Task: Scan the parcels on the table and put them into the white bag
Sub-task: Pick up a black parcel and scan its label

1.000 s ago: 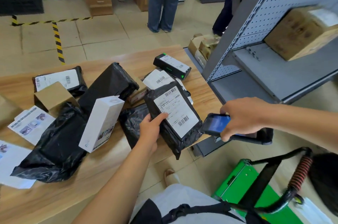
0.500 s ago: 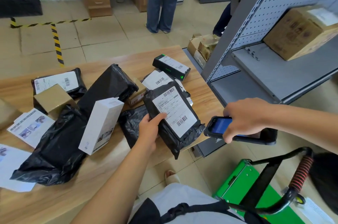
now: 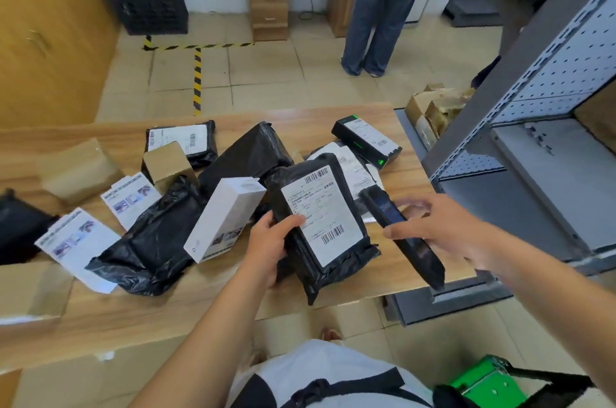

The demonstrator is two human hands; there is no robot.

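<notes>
My left hand (image 3: 271,246) grips a black poly-bag parcel (image 3: 320,227) by its left edge, its white barcode label facing up, tilted above the wooden table (image 3: 333,301). The black handheld scanner (image 3: 403,234) is in my right hand (image 3: 443,231), lying just right of the parcel with its screen up and its head pointing away from me. More parcels lie on the table: a white box (image 3: 226,217), a large black bag (image 3: 150,247), a small black box with a label (image 3: 366,141), a labelled black bag (image 3: 181,141). No white bag is in view.
A grey metal shelf rack (image 3: 533,127) stands right of the table. A green cart (image 3: 483,381) sits at the lower right. A person in jeans (image 3: 380,7) stands at a desk beyond. Cardboard boxes (image 3: 433,111) lie on the floor; paper sheets (image 3: 76,241) lie at the left.
My right hand has swung the scanner up and left, from beyond the table edge to right beside the parcel. The view has tilted up and shifted; the parcel stays in my left hand.
</notes>
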